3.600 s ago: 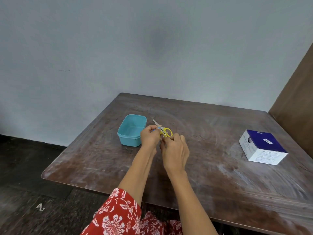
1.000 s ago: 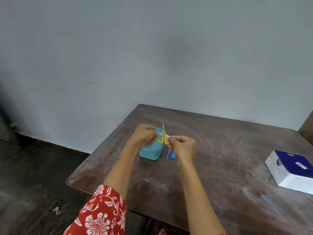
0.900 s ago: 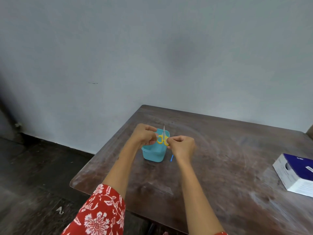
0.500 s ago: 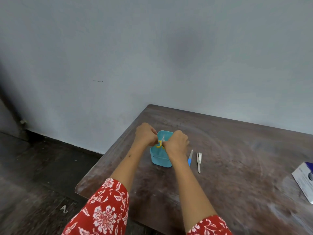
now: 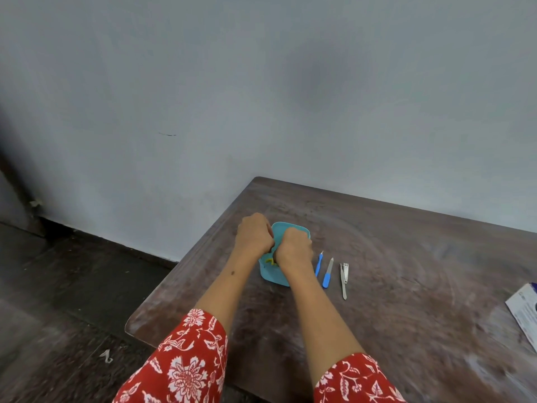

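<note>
I judge the yellow-handled scissors nearly in the teal plastic box, with the fingers of my left hand and right hand curled and their hold hidden; three slim tools wait outside.

a plain room in a home, by the look of it. a bare grey-blue painted wall, lightly scuffed, meets a dark stone floor. a worn, scratched wooden table has its far edge at the wall. on it lie personal grooming things: a nail clipper, a blue-handled nail file, a thin blue tool, and a teal plastic tub where yellow-handled scissors just show. a printed carton sits at the side. the red floral sleeves are everyday clothes.
</note>
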The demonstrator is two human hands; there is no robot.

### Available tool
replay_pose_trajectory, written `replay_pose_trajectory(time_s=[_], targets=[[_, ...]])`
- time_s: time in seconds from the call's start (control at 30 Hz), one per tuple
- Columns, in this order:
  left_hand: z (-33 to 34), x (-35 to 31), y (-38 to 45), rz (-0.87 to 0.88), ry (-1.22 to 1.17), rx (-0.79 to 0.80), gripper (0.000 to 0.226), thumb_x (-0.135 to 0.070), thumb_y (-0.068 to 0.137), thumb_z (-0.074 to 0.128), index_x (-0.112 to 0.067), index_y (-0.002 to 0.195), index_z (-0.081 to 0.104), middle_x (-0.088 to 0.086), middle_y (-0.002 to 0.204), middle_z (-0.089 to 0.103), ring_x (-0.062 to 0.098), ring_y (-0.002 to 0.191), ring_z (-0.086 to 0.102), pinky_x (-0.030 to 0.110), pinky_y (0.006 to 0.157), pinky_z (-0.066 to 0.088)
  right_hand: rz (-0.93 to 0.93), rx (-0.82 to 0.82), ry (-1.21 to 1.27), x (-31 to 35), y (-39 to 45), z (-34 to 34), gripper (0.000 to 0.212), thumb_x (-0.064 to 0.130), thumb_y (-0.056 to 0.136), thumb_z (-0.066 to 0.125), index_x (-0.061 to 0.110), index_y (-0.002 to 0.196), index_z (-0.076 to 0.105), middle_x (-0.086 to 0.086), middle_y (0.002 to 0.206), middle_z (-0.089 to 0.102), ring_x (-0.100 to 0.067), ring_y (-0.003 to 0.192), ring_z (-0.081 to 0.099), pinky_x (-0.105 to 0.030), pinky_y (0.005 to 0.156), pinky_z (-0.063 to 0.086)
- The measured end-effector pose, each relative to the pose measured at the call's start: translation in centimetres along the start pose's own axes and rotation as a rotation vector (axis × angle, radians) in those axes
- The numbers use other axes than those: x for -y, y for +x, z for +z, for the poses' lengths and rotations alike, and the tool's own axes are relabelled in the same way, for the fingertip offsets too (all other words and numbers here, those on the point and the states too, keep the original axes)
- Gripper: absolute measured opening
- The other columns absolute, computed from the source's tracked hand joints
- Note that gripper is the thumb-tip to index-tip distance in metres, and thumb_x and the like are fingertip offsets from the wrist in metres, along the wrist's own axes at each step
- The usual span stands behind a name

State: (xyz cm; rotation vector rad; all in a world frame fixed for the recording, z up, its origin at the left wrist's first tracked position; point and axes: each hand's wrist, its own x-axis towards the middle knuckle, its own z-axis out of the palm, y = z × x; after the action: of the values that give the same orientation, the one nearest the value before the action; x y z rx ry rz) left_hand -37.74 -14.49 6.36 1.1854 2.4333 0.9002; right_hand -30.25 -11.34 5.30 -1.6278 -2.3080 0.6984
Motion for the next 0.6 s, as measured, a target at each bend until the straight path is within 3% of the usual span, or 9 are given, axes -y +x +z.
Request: replay_pose_trajectory(time_s=[0.27, 0.47, 0.6], targets=[[0.2, 0.0, -0.2, 0.009, 0.008, -0.02, 0.022, 0.01, 0.072, 0.062, -0.005, 0.085, 0.072, 0.01, 0.095, 0.07, 0.023, 0.092, 0.066, 0.032, 0.08, 0.056, -0.03, 0.004, -0.004, 0.0, 0.0, 0.1, 0.005, 0.005, 0.088, 0.052, 0.004, 0.09, 0.057, -0.014, 0.114, 0.06, -0.028, 0.106, 0.058, -0.034, 0.084, 0.049], [-0.2, -1.0, -0.8, 0.024, 0.018, -0.058, 0.022, 0.01, 0.073, 0.058, -0.003, 0.086, 0.07, 0.013, 0.095, 0.07, 0.025, 0.091, 0.065, 0.031, 0.076, 0.055, -0.028, -0.037, 0.024, -0.4, -0.4, -1.6, 0.023, 0.003, 0.087, 0.055, 0.001, 0.11, 0.056, -0.014, 0.119, 0.057, -0.029, 0.112, 0.056, -0.033, 0.086, 0.048], [-0.7, -1.9, -1.4, 0.04, 0.0, -0.093, 0.023, 0.011, 0.072, 0.055, -0.002, 0.084, 0.069, 0.014, 0.094, 0.069, 0.027, 0.091, 0.065, 0.039, 0.078, 0.057, -0.031, -0.068, 0.1, -0.8, -1.3, -2.5, 0.011, 0.002, 0.085, 0.058, 0.002, 0.095, 0.056, -0.015, 0.113, 0.058, -0.03, 0.105, 0.058, -0.033, 0.077, 0.048]])
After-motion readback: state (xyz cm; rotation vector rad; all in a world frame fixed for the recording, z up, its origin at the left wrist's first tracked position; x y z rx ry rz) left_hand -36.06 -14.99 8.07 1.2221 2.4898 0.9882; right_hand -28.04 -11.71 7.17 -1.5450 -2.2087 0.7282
